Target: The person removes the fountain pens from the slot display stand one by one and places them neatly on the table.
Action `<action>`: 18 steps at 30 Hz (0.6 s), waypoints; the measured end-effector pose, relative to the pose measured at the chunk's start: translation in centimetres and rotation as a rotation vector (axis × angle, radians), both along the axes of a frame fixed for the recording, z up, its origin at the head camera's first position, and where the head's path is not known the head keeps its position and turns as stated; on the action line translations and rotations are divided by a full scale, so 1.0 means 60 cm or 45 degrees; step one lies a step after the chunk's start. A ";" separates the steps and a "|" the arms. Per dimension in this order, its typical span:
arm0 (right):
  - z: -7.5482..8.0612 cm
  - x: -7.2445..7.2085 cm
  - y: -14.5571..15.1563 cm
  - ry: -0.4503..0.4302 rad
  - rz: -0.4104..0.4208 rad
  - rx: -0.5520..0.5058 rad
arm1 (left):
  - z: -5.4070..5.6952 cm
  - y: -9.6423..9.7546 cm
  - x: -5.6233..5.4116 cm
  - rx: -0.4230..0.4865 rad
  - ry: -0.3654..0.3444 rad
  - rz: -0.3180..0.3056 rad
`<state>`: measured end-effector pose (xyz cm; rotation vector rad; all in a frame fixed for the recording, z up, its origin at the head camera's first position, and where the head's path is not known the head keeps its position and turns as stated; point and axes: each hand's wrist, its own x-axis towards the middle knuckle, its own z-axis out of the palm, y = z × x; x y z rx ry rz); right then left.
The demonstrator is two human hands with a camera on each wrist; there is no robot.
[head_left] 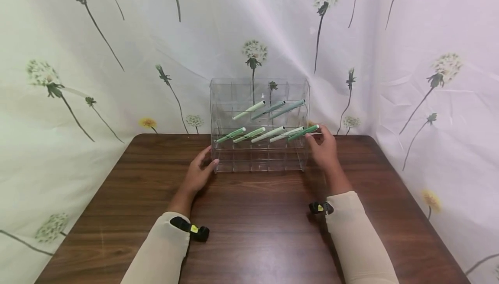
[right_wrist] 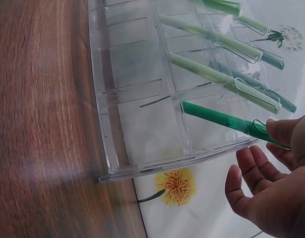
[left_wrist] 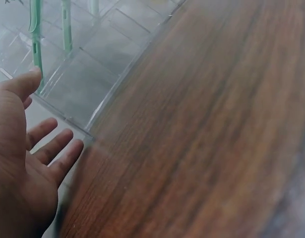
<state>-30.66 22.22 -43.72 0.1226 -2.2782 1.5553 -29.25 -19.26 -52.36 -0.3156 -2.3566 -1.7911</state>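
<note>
A clear acrylic pen rack (head_left: 260, 166) stands upright at the back of the table, its compartments in tiers. My right hand (head_left: 323, 147) pinches the capped end of a dark green pen (right_wrist: 216, 116) between thumb and index finger. The pen's other end sits in the rightmost compartment of the middle tier; the remaining fingers spread beside the rack. At the rack's lower left side is my left hand (head_left: 199, 174), fingers extended and thumb near the front edge. Beside the green pen lies a pale green pen (right_wrist: 216, 79) with a wire clip.
Three pens, one pale green pen (head_left: 249, 110) and two grey-green, slant in the upper tier. Several green pens (head_left: 231, 135) fill the middle tier. Behind the brown wooden table (head_left: 249, 232) hangs a white dandelion-print curtain (head_left: 218, 28), close to the rack's back.
</note>
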 end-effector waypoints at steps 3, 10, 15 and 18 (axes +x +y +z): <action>-0.001 -0.001 -0.002 0.000 -0.014 0.003 | 0.003 0.003 0.002 0.018 -0.007 0.006; -0.001 -0.002 -0.002 0.062 -0.059 -0.010 | 0.006 0.010 0.004 0.083 0.000 0.059; -0.002 -0.007 -0.003 0.110 -0.089 -0.014 | 0.007 0.013 0.006 0.079 0.015 0.079; -0.002 -0.008 -0.004 0.124 -0.100 -0.039 | 0.007 0.012 0.006 0.068 0.020 0.082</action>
